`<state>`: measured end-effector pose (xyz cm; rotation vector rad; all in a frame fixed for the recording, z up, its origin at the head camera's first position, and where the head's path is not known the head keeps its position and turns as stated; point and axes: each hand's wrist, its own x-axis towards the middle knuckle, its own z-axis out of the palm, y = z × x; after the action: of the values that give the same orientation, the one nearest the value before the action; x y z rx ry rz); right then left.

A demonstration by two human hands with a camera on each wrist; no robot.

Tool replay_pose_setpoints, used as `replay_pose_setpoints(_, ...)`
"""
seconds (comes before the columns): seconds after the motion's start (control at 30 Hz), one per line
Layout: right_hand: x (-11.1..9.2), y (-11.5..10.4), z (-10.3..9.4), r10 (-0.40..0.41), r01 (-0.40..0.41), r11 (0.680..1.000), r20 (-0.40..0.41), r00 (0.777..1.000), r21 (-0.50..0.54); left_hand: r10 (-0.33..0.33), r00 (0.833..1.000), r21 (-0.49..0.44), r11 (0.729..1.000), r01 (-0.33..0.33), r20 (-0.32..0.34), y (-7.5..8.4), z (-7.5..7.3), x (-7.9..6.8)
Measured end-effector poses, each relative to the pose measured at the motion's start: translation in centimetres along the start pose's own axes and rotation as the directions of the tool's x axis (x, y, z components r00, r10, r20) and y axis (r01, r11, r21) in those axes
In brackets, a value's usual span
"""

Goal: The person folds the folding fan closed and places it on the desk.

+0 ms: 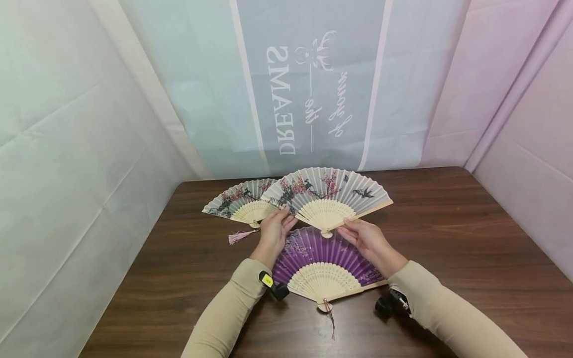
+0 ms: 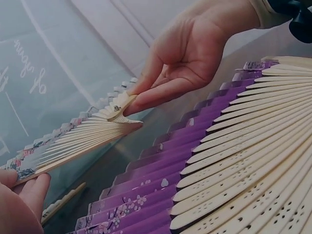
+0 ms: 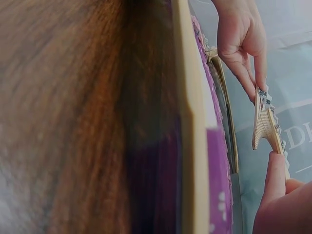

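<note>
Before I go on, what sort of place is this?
Probably a makeshift filming booth: a brown wood-grain table, a backdrop printed "DREAMS" behind it, and pale sheeting along both sides.

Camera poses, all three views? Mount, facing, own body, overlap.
Head: head-worn, facing forward-down over the dark brown wooden table; left grip, right grip, beige sleeves visible.
Left wrist: wrist-worn, facing across the purple folding fan; both grips visible.
Right wrist: wrist-worn, facing past that fan's edge; both grips visible.
Shared by wrist views: white floral folding fan, held by both grips.
</note>
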<state>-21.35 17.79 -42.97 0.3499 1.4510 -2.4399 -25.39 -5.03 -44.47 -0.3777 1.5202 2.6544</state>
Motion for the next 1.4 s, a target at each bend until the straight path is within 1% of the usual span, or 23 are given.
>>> replay_pose_setpoints(0.1, -0.03, -0.11, 0.15, -0.007, 0.007, 1.000, 0.006, 1.000, -0.018, 0.000, 1.000, -0.009, 1.000, 0.000, 0.009, 0.06, -0.02, 0.00)
replay_pose_setpoints(0.37, -0.03, -0.19, 0.53, -0.007, 0.008, 0.998, 0.007, 1.000, -0.055, -0.020, 1.000, -0.020, 1.000, 0.019, -0.024, 0.18, 0.06, 0.13)
replay_pose_setpoints(0.63, 0.06, -0.18, 0.77, -0.017, 0.018, 0.996, 0.010, 1.000, -0.090, -0.031, 1.000, -0.057, 0.998, 0.031, -0.002, 0.21, 0.01, 0.39)
replay_pose_setpoints(0.83, 0.09, -0.12, 0.90, -0.008, 0.009, 0.995, 0.016, 1.000, -0.103, -0.022, 1.000, -0.044, 0.999, 0.021, -0.009, 0.17, -0.01, 0.51)
replay_pose_setpoints(1.1, 0.02, -0.12, 0.92, -0.016, 0.019, 0.993, 0.026, 1.000, -0.116, -0.026, 0.999, -0.026, 0.999, 0.025, -0.040, 0.27, 0.22, 0.41)
replay_pose_setpoints(1.4, 0.01, -0.12, 0.86, -0.013, 0.017, 0.991, 0.030, 0.999, -0.136, -0.023, 0.999, 0.005, 1.000, 0.023, -0.031, 0.53, 0.36, 0.35)
